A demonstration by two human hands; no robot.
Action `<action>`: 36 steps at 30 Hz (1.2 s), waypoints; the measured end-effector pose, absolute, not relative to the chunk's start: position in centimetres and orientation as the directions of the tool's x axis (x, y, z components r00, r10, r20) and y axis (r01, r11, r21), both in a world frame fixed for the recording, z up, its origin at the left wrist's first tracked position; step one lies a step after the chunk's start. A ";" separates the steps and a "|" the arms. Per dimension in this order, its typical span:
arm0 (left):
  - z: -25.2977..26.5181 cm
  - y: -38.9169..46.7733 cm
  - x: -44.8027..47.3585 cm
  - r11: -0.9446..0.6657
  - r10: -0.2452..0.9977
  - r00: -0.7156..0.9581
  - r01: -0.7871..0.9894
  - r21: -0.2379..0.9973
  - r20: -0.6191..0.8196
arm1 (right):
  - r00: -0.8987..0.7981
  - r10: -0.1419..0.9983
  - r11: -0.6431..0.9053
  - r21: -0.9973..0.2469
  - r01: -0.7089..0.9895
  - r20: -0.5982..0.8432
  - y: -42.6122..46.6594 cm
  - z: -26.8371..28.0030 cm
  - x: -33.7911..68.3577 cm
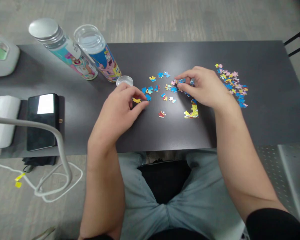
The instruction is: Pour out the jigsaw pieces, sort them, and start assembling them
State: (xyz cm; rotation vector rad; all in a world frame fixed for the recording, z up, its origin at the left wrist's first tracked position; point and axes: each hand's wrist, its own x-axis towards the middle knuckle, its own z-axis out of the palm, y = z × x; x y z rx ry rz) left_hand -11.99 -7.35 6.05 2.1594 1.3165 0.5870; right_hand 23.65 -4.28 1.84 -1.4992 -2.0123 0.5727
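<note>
My left hand [120,108] is low over the table, thumb and forefinger apart with a gap between them. A yellow puzzle piece [136,100] shows in that gap, and a blue puzzle piece [148,97] lies just beyond the fingertips. My right hand [202,85] is bent over the loose pieces, its thumb and forefinger closed around a small pinkish puzzle piece [173,82]. Below it lies a joined yellow corner section [193,111], partly hidden higher up by the hand. A red puzzle piece [162,114] sits apart, left of that section.
Several more pieces form a pile [232,83] at the right. A lidded clear canister [67,50] and an open one [100,53] stand at the back left, near a round metal lid [124,80]. A black phone-like device [42,121] and a white cable [62,150] occupy the left.
</note>
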 end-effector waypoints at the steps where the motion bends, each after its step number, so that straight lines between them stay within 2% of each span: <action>1: 6.0 -7.2 -12.6 -0.364 0.911 0.401 0.677 0.640 0.095 | -0.220 0.959 0.283 -0.634 0.720 0.178 -4.0 1.5 23.6; 8: 5.2 -6.6 -15.2 -0.277 0.940 0.339 0.713 0.644 0.029 | -0.178 0.959 0.280 -0.627 0.726 0.222 -3.7 1.1 23.8; 18: 4.6 -6.7 -14.9 -0.270 0.943 0.331 0.726 0.633 0.023 | -0.168 0.956 0.286 -0.623 0.728 0.242 -4.0 0.9 23.2; 29: 3.7 -6.2 -13.5 -0.314 0.913 0.406 0.668 0.675 0.023 | -0.207 0.963 0.267 -0.678 0.685 0.171 -4.7 2.4 22.0; 32: 3.9 -6.1 -13.0 -0.316 0.908 0.417 0.627 0.712 0.036 | -0.177 0.976 0.215 -0.685 0.696 0.127 -5.2 2.8 21.7; 36: 4.8 -6.2 -11.9 -0.381 0.876 0.466 0.518 0.766 0.120 | -0.140 0.984 0.170 -0.776 0.608 0.106 -5.7 2.9 21.5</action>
